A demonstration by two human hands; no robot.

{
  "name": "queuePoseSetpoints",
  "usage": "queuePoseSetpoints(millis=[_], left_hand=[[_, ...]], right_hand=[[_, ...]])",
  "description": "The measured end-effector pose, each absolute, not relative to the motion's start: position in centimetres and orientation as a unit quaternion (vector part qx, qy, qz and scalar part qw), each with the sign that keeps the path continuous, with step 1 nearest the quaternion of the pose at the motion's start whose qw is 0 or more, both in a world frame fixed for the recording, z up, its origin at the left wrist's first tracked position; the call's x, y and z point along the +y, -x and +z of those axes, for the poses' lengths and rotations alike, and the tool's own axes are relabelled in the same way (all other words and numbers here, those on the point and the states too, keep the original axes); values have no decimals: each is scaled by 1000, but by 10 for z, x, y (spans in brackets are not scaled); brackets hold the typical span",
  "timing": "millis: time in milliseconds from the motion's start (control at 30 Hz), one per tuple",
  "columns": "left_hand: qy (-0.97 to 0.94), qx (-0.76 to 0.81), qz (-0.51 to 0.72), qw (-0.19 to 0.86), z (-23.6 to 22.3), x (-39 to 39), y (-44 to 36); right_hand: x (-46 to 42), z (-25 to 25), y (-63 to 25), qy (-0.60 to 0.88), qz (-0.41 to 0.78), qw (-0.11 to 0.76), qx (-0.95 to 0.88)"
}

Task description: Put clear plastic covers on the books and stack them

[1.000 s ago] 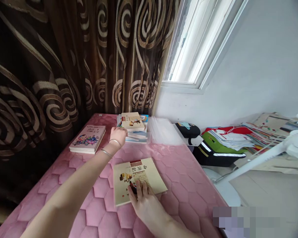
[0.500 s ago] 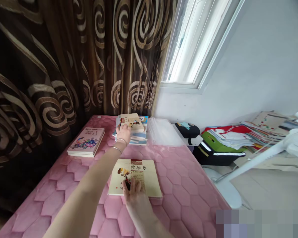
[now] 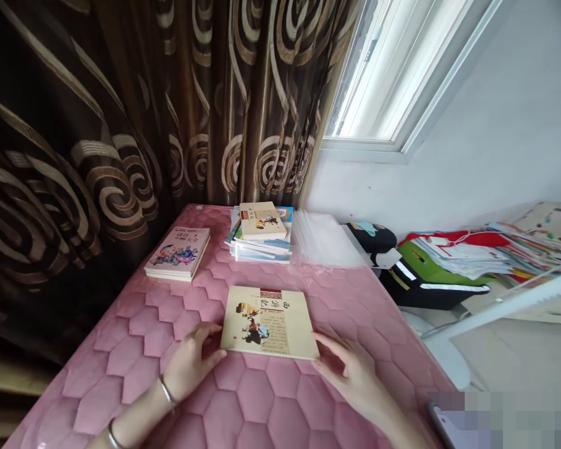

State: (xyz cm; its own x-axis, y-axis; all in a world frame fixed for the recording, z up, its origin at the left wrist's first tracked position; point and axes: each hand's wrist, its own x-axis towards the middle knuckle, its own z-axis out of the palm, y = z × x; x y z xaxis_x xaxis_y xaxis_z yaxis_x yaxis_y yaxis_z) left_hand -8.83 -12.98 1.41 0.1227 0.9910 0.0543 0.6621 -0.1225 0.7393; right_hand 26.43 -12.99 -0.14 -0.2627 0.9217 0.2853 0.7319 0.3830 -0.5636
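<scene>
A cream picture-covered book (image 3: 271, 321) lies in front of me on the pink quilted surface, its title running sideways. My left hand (image 3: 194, 362) is at its left edge, thumb by the near corner and fingers curled along the side. At the right edge, my right hand (image 3: 348, 368) holds the book with fingers on the side and thumb near the front corner. Farther back, a smaller cream book (image 3: 262, 221) tops a stack of books (image 3: 262, 249). Two pink-white books (image 3: 177, 252) lie stacked on the left.
Clear plastic sheets or covers (image 3: 330, 240) lie right of the stack on the pink quilted surface (image 3: 247, 405). A patterned curtain (image 3: 243, 106) hangs behind. Beyond the right edge are a green-and-black bag (image 3: 430, 280), piled papers (image 3: 477, 249) and a white fan stand (image 3: 490, 312).
My left hand has left the small book on the back stack and come to the near book's left edge. My right hand has slid from its cover to its right edge.
</scene>
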Motion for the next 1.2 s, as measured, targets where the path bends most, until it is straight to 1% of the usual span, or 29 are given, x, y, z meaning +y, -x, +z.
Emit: queuePoseSetpoints(millis=[133, 300, 433, 700, 767, 833, 933, 1033, 1100, 1200], left_hand=[[-682, 610, 301, 268, 0, -138, 77], [-671, 644, 277, 242, 2, -121, 67], [-678, 653, 261, 214, 3, -118, 67], [-696, 654, 242, 169, -4, -122, 63], [-699, 653, 233, 173, -1, -121, 63], [-706, 648, 225, 177, 5, -118, 64], [-730, 629, 202, 177, 18, -112, 65], [-753, 614, 161, 173, 28, -107, 64], [-762, 607, 140, 175, 33, -105, 64], [-777, 590, 126, 181, 38, -105, 63]], right_hand=[[-142, -13, -256, 558, 163, 310, -752], [-143, -24, -245, 541, 112, 361, -751], [-141, -30, -245, 532, 86, 374, -755], [-139, -33, -244, 538, 77, 390, -743], [-139, -28, -243, 537, 76, 380, -749], [-137, -15, -242, 547, 79, 351, -756], [-131, 15, -235, 561, 91, 277, -774], [-123, 40, -226, 524, 132, 214, -814], [-119, 47, -220, 509, 160, 195, -823], [-117, 47, -216, 512, 170, 197, -818]])
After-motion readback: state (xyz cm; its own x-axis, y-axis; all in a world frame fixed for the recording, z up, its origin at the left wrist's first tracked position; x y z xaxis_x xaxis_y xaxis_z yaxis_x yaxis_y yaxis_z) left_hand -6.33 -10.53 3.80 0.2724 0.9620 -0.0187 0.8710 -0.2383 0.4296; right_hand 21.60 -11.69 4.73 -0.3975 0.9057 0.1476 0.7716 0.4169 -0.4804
